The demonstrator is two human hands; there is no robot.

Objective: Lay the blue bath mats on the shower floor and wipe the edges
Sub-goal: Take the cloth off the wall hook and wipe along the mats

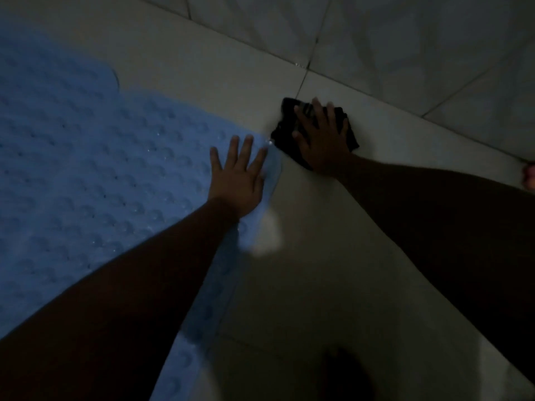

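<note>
A blue bath mat (115, 175) with raised round bumps lies flat on the tiled shower floor and fills the left of the view. A second blue mat (52, 73) seems to lie behind it at the far left. My left hand (237, 178) rests flat with fingers spread on the near mat's right edge. Just right of that edge, my right hand (321, 137) presses flat on a dark cloth (285, 131) that lies on the bare floor. The scene is dim.
Pale floor tiles (304, 270) with dark grout lines run to the right of the mat. The tiled wall (405, 39) rises at the top right. A small pinkish thing (529, 176) shows at the right edge.
</note>
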